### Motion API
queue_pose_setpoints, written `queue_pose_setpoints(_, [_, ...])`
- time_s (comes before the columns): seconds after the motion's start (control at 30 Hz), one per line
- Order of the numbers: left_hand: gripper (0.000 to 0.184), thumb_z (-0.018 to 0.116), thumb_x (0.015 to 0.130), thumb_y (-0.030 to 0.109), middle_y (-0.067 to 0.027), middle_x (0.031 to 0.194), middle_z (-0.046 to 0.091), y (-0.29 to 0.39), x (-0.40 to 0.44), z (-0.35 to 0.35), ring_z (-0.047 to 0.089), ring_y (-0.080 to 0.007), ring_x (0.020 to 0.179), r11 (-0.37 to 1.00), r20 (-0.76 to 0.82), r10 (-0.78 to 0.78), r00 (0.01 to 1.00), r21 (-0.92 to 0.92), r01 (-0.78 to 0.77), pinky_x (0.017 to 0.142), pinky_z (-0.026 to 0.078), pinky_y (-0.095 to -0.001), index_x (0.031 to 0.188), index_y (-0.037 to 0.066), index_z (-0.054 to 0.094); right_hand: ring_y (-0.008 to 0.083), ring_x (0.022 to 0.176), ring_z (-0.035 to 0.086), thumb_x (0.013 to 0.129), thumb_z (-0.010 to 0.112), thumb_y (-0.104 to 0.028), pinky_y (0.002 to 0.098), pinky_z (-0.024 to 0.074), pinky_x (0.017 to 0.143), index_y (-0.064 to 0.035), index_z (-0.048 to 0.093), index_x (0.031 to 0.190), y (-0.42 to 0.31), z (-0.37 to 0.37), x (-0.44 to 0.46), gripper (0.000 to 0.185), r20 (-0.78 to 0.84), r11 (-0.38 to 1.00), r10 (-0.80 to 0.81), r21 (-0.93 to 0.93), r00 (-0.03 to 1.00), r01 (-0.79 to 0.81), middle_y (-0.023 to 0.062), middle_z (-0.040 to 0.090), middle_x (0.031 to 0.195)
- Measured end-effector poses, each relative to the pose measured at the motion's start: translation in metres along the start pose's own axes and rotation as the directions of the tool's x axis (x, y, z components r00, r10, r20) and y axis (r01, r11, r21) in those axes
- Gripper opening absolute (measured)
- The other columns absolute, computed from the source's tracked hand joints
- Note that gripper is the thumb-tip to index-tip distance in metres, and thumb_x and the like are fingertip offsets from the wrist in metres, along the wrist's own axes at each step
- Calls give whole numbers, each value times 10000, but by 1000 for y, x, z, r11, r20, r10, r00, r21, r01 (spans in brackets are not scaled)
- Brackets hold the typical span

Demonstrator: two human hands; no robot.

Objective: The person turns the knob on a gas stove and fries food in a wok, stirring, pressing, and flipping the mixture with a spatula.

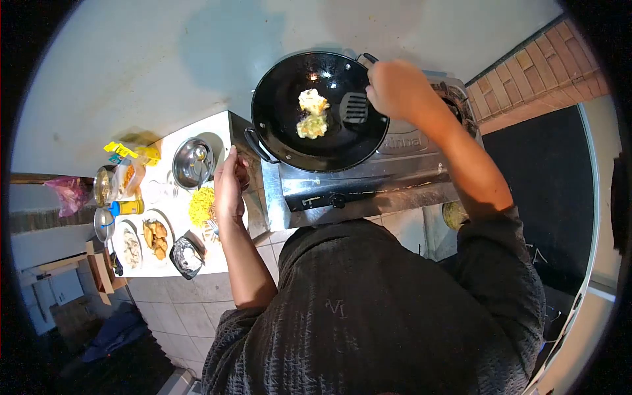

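Observation:
A black wok (pixel 283 138) with two side handles sits on the stove, and two clumps of pale, egg-like food (pixel 311 126) lie in it. My right hand (pixel 400 91) is closed around the handle of a slotted spatula (pixel 354 108). The spatula's dark blade is inside the wok, to the right of the food and apart from it. My left hand (pixel 230 184) is raised just left of the wok's left handle (pixel 260 146), not gripping it. Its fingers are loosely bent and apart, with nothing visible in them.
On the white table at left are a steel bowl (pixel 193 163), yellow shredded food (pixel 201 205), a plate of browned pieces (pixel 157 238), a black bowl with white powder (pixel 187 255) and yellow packaging (pixel 120 150). The metal gas stove (pixel 375 181) stands against the wall.

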State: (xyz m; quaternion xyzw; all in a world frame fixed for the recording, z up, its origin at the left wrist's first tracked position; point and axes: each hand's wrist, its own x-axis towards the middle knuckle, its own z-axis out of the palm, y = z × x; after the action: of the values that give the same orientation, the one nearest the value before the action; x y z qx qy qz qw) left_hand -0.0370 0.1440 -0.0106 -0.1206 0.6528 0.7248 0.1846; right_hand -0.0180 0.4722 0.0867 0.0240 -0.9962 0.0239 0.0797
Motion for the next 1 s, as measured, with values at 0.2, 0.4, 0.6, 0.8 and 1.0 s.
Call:
queue_pose_setpoints(0.2, [394,481,926,391,72,514,326,1,-2,12,248,-46,457,1000,-2,7,1000,28,-7,449,159,-234,716,60,524,396,780,615,658,591,-113,452,500,741,21,646,729,-12,-21,40,161,218,991,99,-106,971,-77,221,632,761])
queue_pose_setpoints(0.4, [394,486,924,390,64,511,329,-4,-1,5,254,-49,459,1000,-3,-7,1000,-1,7,456,163,-237,719,56,526,397,710,616,663,593,-122,457,496,708,28,647,725,-14,-13,42,171,407,991,49,-130,912,4,235,608,691])
queue_pose_setpoints(0.6, [363,506,908,413,49,537,361,-9,2,-2,293,-72,457,998,7,-48,999,30,48,447,203,-243,751,86,509,390,721,633,642,574,-64,440,527,673,13,639,676,-5,14,31,106,-195,987,-132,69,972,148,228,626,710])
queue_pose_setpoints(0.8, [371,510,906,415,52,534,354,-6,1,1,288,-73,455,999,6,-33,999,43,33,450,205,-244,740,83,507,386,722,634,640,587,-57,441,525,678,6,636,668,-20,-5,19,85,-132,999,-35,-32,991,31,220,630,713])
queue_pose_setpoints(1.0, [378,514,903,418,52,533,350,-5,1,2,297,-74,465,999,22,-35,999,37,34,461,207,-243,734,81,504,378,718,639,635,592,-52,453,526,667,2,657,678,-11,25,31,95,-95,999,-47,-9,994,46,215,635,720])
